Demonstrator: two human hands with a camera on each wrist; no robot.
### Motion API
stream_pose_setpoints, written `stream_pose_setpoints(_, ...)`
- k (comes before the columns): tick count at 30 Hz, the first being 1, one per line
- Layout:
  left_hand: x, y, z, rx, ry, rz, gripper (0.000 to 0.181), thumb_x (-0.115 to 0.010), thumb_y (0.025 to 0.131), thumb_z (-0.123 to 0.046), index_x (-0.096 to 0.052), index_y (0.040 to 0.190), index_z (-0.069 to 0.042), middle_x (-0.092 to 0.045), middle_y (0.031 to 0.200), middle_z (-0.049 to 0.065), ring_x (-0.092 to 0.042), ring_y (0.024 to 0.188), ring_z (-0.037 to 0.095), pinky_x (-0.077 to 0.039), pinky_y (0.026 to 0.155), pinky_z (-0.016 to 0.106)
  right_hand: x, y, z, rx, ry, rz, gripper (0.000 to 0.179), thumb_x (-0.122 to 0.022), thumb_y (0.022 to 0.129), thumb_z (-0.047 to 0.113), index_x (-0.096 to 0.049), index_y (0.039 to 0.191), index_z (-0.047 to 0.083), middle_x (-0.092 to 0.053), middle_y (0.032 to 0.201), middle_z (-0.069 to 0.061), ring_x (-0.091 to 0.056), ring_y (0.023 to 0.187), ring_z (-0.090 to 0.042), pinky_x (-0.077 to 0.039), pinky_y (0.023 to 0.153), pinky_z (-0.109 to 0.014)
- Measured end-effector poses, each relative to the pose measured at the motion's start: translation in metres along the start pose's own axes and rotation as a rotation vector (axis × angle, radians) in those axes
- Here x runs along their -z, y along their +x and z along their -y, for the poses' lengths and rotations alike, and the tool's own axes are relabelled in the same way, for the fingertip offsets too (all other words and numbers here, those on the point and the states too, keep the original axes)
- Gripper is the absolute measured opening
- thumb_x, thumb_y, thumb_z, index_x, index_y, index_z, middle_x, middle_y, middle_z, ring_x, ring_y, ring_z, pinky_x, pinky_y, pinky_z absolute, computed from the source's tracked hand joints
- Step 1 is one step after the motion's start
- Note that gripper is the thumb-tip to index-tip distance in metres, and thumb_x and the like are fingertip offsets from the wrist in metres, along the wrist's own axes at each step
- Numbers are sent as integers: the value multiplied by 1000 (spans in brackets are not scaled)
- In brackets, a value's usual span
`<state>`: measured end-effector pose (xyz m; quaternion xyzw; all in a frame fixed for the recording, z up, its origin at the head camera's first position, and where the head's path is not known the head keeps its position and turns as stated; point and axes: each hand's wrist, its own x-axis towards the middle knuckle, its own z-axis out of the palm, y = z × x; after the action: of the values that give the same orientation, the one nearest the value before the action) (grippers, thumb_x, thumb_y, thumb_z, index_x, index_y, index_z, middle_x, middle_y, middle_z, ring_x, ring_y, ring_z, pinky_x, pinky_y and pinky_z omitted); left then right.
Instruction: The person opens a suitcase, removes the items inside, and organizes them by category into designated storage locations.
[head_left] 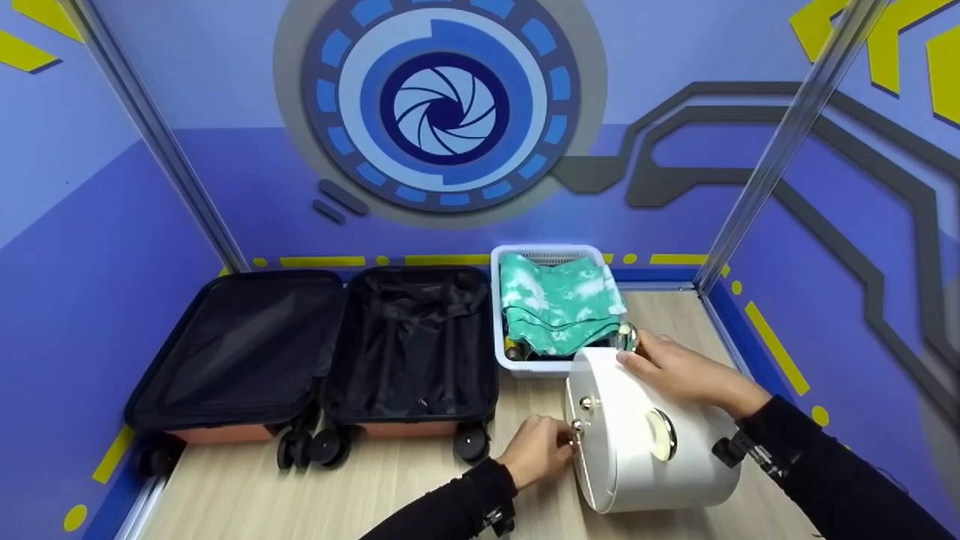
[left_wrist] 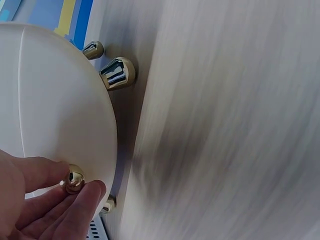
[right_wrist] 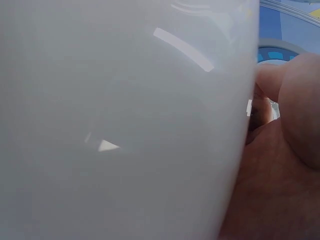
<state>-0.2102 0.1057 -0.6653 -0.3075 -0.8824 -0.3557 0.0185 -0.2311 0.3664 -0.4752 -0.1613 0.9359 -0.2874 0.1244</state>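
A white, round-sided case with shiny gold fittings lies on the wooden table, at the right in the head view. My left hand is at its flat left face, where thumb and fingers pinch a small gold knob. Another round gold knob sits just above it. Two tapered gold feet stick out of the curved side in the left wrist view. My right hand grips a shiny metal knob at the case's far end. White casing fills most of the right wrist view.
Behind the case stands a white basket holding folded green-and-white cloth. To the left lies an open suitcase, its two black-lined halves side by side, wheels towards me. Printed blue wall panels enclose the table.
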Motion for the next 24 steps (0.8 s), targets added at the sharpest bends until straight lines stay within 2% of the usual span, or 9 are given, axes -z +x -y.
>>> stream_pose_setpoints(4, -3, 2, 2, -4, -23, 5, 10, -82, 89, -6, -86, 94, -14, -84, 86, -4, -71, 76, 0, -50, 74, 10, 0, 0, 1, -1, -1, -4, 51, -53, 115, 51, -53, 146, 10, -64, 121, -15, -64, 107, -24, -55, 85, -38)
stream_pose_setpoints(9, -4, 3, 4, 1, -61, 22, 11, -81, 90, -4, -86, 95, -12, -84, 87, -2, -64, 73, -6, -48, 72, 8, 0, -1, 2, 4, 7, -2, 52, -53, 115, 51, -52, 149, 10, -64, 124, -15, -65, 110, -25, -56, 87, -39)
stream_pose_setpoints(12, 0, 3, 5, 2, -69, 45, 13, -79, 93, -5, -86, 100, -13, -84, 91, -3, -65, 75, -7, -50, 74, 9, 1, 0, 2, 6, -3, -4, 55, -52, 115, 51, -51, 153, 10, -65, 128, -16, -65, 114, -26, -56, 90, -40)
stream_pose_setpoints(19, 17, -3, 0, 1, 3, 82, 13, -77, 99, -11, -85, 109, -14, -86, 102, -2, -72, 80, -4, -53, 74, 11, 1, 1, 2, 8, 11, 5, 59, -53, 115, 51, -48, 158, 11, -66, 124, -15, -66, 108, -23, -57, 87, -39)
stream_pose_setpoints(24, 42, -9, -3, -8, 74, 39, 19, -74, 104, -19, -82, 119, -12, -85, 115, 2, -80, 94, 9, -61, 83, 19, 2, -1, 1, -4, 20, 12, 60, -53, 115, 51, -46, 160, 11, -66, 127, -15, -67, 108, -22, -58, 85, -38)
